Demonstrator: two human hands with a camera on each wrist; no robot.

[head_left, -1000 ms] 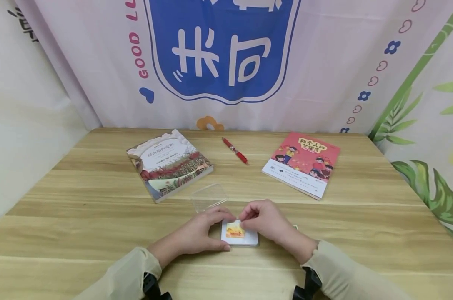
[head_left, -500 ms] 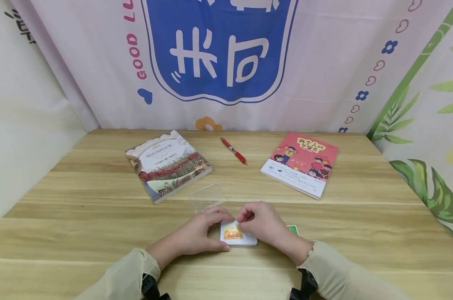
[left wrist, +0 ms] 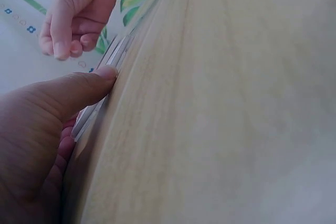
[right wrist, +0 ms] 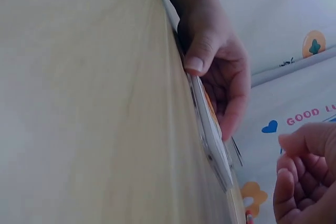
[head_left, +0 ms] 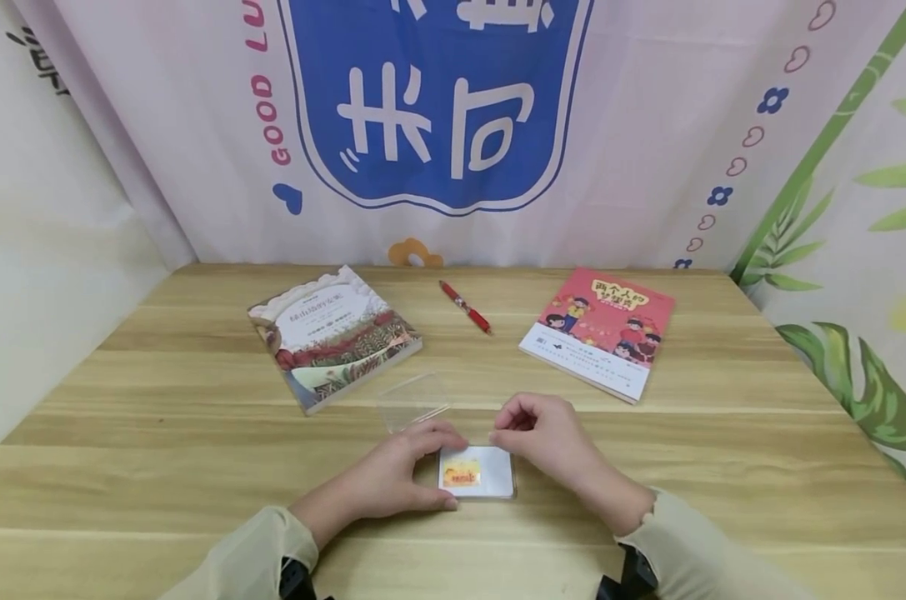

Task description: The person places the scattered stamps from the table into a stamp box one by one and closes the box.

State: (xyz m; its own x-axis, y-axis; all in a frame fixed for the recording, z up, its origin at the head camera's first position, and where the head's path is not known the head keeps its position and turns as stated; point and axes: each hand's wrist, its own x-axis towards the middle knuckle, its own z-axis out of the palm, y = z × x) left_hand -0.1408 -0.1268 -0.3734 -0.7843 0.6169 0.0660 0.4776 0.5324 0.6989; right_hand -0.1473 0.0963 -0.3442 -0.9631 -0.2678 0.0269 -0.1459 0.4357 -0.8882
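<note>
A small flat clear case with a white top face [head_left: 498,472] lies on the table in front of me. On its left part sits a small yellow and orange picture [head_left: 462,473]. My left hand [head_left: 392,475] grips it from the left, thumb at the near edge and fingers at the far edge; the left wrist view shows that thumb [left wrist: 100,80] against the rim. Over the far right corner hovers my right hand [head_left: 553,442], fingers loosely curled. The right wrist view shows a gap between its thumb and fingers [right wrist: 286,184], with nothing visible there.
Behind the left hand lies a clear plastic lid-like piece [head_left: 415,402]. A book with a flower-field cover [head_left: 336,337] is at the back left, a red book [head_left: 603,329] at the back right, and a red pen [head_left: 465,307] between them. A printed curtain [head_left: 437,233] hangs behind.
My right hand has lifted off the picture and moved right and back, uncovering more of the white face. A green piece seen beside the right wrist is now hidden. The left hand keeps its hold.
</note>
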